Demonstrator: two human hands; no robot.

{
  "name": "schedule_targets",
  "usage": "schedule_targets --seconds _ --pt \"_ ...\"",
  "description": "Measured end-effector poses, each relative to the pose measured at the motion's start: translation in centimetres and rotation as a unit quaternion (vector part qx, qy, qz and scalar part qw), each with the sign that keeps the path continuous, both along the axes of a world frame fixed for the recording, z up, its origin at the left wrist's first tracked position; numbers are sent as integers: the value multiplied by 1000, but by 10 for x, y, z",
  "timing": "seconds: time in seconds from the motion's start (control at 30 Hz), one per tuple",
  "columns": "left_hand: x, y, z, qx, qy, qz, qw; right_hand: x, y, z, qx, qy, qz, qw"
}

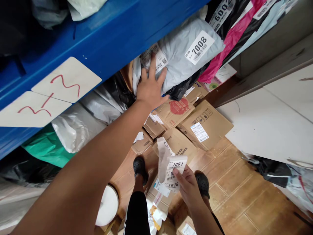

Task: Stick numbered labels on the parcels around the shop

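Left forearm (97, 163) leads to left hand (150, 86), splayed on the grey parcel (179, 60); right hand (189, 186), well apart, pinches the label strip (172, 171)

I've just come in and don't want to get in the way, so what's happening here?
A person's left hand rests, fingers spread, on a grey bag labelled 7008, beside a blue beam. The right hand holds a strip of numbered labels lower down, with 1001 and 1016 readable. Cardboard boxes lie on the wooden floor.
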State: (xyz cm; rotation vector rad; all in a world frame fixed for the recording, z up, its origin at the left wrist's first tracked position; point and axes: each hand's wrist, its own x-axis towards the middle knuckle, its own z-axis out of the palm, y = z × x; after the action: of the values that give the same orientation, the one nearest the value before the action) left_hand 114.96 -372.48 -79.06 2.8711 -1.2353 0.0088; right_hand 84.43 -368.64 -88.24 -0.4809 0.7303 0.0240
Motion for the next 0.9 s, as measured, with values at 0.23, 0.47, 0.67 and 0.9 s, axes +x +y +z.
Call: schedule_targets --seconds 0.23,0.47,0.67,0.9 --pt "9 -1 -2 -28 16 19 999 1 7 -5 4 5 -8 1000" --pt "11 -11 -15 -27 -49 134 989 -2 4 -12 16 4 -7 1000" --pt "8 -12 -18 -17 -81 145 986 -15 -10 -21 2 1 17 1000" --pt "4 -15 -10 -15 -19 125 992 -17 -20 -31 22 -3 2 1000"
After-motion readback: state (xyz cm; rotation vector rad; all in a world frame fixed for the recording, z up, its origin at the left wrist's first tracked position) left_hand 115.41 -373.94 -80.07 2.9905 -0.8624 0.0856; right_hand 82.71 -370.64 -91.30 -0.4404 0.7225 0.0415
